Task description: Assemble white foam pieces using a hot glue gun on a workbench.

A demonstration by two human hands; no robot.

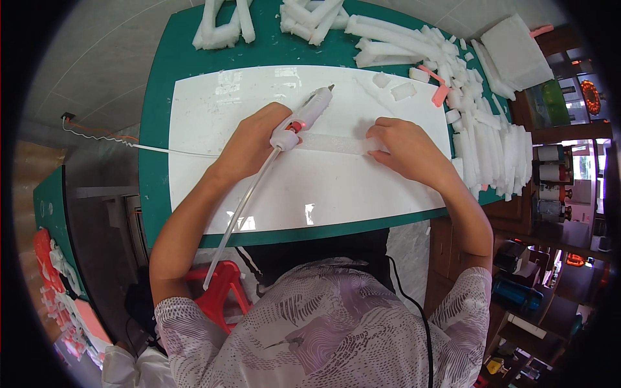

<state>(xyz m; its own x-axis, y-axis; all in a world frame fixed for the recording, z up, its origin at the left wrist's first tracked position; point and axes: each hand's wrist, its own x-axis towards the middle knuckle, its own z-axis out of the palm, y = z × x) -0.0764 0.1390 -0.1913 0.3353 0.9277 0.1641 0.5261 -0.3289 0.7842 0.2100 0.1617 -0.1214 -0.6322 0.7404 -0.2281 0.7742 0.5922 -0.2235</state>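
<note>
My left hand is wrapped round a white hot glue gun, its dark nozzle pointing up and to the right. A long translucent glue stick sticks out of the gun's back end toward me. On the glossy white board lies a narrow white foam strip, its left end partly behind the gun and left hand. My right hand holds the strip's right end between thumb and fingers. Beyond that hand lie two small foam pieces on the board.
The board rests on a green table mat. White foam frames stand along the far edge. Foam strips pile up at the right, beside a pink piece and a large foam block. A white cord runs off left. A red stool stands below.
</note>
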